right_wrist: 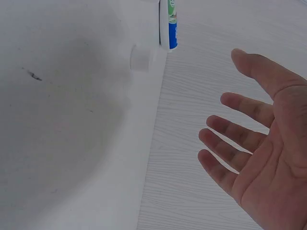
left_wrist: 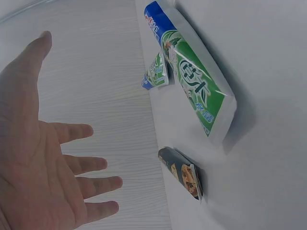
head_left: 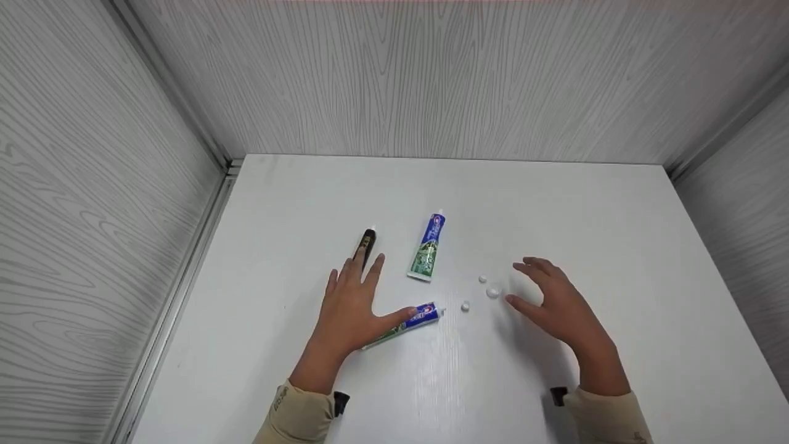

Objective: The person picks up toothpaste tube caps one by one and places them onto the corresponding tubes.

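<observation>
Tubes [left_wrist: 191, 76], glossy and flat-ended, lie on the smooth white desk [head_left: 555, 203]: a black tube [head_left: 368, 239] at one o'clock from the left grip [head_left: 346, 311], blue-green tubes [head_left: 426, 250] at two and three. Three round white caps [head_left: 492, 292] sit at nine o'clock from the right grip [head_left: 566, 307]. Both grips are empty, unclenched.

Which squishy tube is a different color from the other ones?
The black tube, partly hidden by the left hand's fingers in the head view. The other two, the upright-looking tube and the tube under the thumb, are blue and green.
</observation>
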`<act>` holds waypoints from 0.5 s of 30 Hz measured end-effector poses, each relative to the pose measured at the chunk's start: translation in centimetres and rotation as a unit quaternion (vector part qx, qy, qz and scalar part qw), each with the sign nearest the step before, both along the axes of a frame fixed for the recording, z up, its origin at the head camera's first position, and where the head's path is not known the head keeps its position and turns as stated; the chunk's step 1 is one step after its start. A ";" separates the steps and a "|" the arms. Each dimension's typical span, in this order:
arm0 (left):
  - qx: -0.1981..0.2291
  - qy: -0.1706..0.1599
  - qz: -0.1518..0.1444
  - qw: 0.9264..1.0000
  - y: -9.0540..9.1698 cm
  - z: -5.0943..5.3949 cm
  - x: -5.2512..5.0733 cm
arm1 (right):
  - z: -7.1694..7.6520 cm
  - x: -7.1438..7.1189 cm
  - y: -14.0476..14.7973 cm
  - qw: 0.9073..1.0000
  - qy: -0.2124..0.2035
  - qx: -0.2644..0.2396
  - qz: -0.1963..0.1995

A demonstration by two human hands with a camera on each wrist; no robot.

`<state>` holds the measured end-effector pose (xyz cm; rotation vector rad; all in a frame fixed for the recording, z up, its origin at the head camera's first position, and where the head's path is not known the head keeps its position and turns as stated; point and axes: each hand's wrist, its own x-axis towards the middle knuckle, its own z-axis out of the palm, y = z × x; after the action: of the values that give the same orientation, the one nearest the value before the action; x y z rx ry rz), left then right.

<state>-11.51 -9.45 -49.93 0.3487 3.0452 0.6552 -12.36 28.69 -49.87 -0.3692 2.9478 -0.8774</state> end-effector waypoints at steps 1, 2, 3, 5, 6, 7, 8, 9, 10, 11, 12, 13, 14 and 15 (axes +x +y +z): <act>0.001 0.000 -0.001 1.000 0.0 -0.1 0.0 | -0.1 0.0 0.0 1.000 0.002 -0.002 0.003; 0.002 -0.001 -0.001 1.000 0.1 -0.1 0.0 | -0.2 0.0 -0.1 1.000 0.004 -0.003 0.006; 0.003 -0.003 -0.002 1.000 0.1 -0.3 0.0 | -0.4 0.1 -0.2 1.000 0.007 -0.006 0.008; 0.005 -0.009 -0.002 1.000 0.2 -0.4 0.1 | -0.6 0.1 -0.3 1.000 0.011 -0.013 0.013; 0.008 -0.012 -0.002 1.000 0.2 -0.5 0.1 | -0.7 0.1 -0.4 1.000 0.013 -0.017 0.015; 0.009 -0.015 -0.003 1.000 0.3 -0.6 0.2 | -0.8 0.1 -0.4 1.000 0.014 -0.020 0.016; 0.009 -0.018 -0.003 1.000 0.3 -0.7 0.3 | -1.0 0.2 -0.6 1.000 0.012 -0.023 0.017; 0.010 -0.019 -0.004 1.000 0.4 -0.7 0.4 | -1.1 0.2 -0.7 0.999 0.010 -0.028 0.017; 0.011 -0.020 -0.005 1.000 0.4 -0.7 0.4 | -1.2 0.2 -0.8 0.999 0.008 -0.031 0.017; 0.012 -0.019 -0.007 1.000 0.5 -0.8 0.5 | -1.3 0.2 -0.9 0.999 0.006 -0.033 0.016; 0.013 -0.019 -0.009 1.000 0.5 -0.9 0.5 | -1.4 0.2 -1.0 0.999 0.004 -0.034 0.016; 0.013 -0.019 -0.011 1.000 0.5 -0.9 0.5 | -1.5 0.1 -1.2 0.999 0.000 -0.035 0.015; 0.014 -0.019 -0.012 1.000 0.5 -1.0 0.5 | -1.5 0.2 -1.2 0.999 -0.004 -0.038 0.014; 0.016 -0.020 -0.012 1.000 0.5 -1.1 0.5 | -1.6 0.2 -1.3 0.999 -0.008 -0.041 0.013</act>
<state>-10.97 -8.96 -50.99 0.3669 2.9909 0.7008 -12.19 27.37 -51.50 -0.4027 2.8916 -0.9956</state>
